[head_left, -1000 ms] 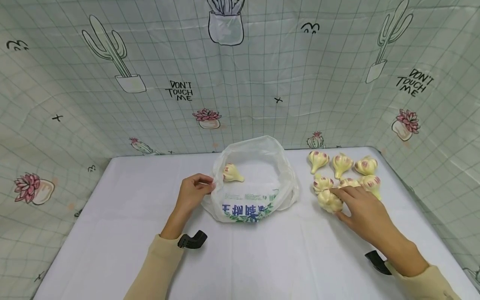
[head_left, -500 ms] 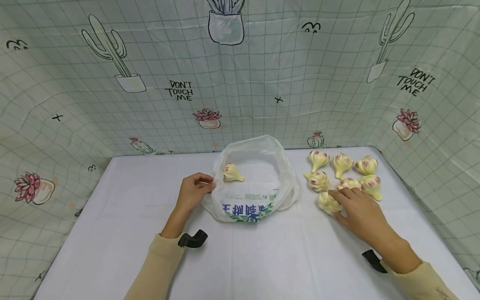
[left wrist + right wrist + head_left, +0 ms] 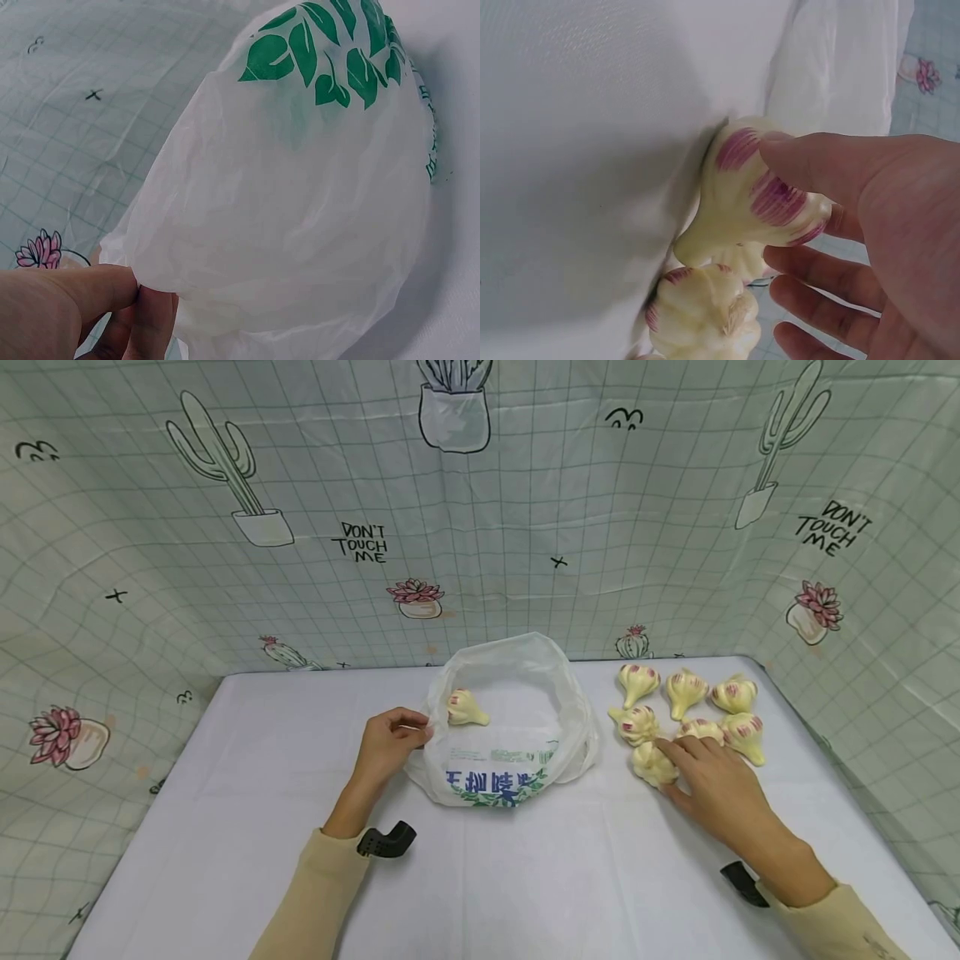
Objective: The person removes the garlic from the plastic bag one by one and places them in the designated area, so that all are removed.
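My left hand (image 3: 392,743) pinches the left rim of a white plastic bag (image 3: 581,752) printed with blue characters and green leaves. In the left wrist view, thumb and fingers grip the film of the bag (image 3: 285,210). Through its wide mouth a garlic bulb (image 3: 467,708) shows inside, at the left. Over on the right, my right hand (image 3: 720,789) holds the nearest garlic bulb (image 3: 651,766) of a group. The right wrist view has the thumb on this purple-streaked bulb (image 3: 731,195), the index finger partly hidden behind it and the other fingers spread loosely.
More garlic bulbs (image 3: 686,692) lie close together behind the right hand, one (image 3: 636,725) almost against the held bulb. Everything rests on a white-covered table (image 3: 525,877). A cactus-print cloth (image 3: 510,527) hangs behind and at the sides.
Beside the right hand, one garlic bulb has turned so its stem points left. The right hand and the bulb at its fingers have shifted slightly left. The left hand stays on the bag.
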Demonstrator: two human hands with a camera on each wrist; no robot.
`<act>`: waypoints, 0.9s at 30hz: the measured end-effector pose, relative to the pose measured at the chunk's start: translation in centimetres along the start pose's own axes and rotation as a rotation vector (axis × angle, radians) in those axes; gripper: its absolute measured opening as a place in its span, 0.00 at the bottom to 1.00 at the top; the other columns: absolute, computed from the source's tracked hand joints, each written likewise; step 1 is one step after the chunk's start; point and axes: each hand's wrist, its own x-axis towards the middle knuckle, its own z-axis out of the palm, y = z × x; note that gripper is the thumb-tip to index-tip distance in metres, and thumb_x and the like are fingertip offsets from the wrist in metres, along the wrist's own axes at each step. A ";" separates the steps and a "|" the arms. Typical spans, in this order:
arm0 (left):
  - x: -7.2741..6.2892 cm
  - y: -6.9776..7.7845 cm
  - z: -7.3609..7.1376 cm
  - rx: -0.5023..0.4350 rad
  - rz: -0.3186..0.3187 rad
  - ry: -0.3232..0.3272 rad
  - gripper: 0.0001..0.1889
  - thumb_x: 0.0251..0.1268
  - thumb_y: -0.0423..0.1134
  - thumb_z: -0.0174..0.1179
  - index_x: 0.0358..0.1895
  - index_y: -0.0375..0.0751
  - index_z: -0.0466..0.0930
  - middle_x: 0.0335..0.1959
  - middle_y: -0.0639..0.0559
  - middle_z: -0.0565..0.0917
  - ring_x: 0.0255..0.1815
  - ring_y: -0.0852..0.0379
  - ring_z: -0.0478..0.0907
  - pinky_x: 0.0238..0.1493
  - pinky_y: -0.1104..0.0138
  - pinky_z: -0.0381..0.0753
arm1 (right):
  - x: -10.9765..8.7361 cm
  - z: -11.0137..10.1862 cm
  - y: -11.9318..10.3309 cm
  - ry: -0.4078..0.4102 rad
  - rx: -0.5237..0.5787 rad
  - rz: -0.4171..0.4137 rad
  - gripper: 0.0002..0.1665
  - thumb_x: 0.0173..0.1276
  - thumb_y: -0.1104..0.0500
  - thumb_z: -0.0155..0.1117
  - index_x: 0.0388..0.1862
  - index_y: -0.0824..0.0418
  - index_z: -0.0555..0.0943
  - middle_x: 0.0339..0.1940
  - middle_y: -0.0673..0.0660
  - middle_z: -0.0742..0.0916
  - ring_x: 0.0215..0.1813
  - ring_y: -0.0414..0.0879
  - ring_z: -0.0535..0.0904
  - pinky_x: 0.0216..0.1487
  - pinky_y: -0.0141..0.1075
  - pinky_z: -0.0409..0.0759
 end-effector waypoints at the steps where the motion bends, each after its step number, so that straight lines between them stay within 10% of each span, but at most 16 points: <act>1: 0.0 0.0 0.0 0.001 -0.001 0.000 0.09 0.70 0.26 0.67 0.50 0.27 0.85 0.47 0.37 0.86 0.33 0.64 0.83 0.45 0.64 0.85 | 0.0 -0.1 0.0 -0.003 0.001 0.003 0.41 0.45 0.63 0.89 0.61 0.68 0.83 0.48 0.66 0.87 0.50 0.67 0.83 0.49 0.62 0.82; 27: 0.2 0.0 0.1 0.023 0.003 0.006 0.08 0.70 0.26 0.66 0.49 0.28 0.85 0.47 0.39 0.85 0.34 0.62 0.83 0.49 0.57 0.87 | 6.1 -4.8 -3.7 0.054 0.063 -0.118 0.36 0.54 0.61 0.86 0.63 0.65 0.83 0.54 0.64 0.87 0.55 0.64 0.83 0.52 0.60 0.82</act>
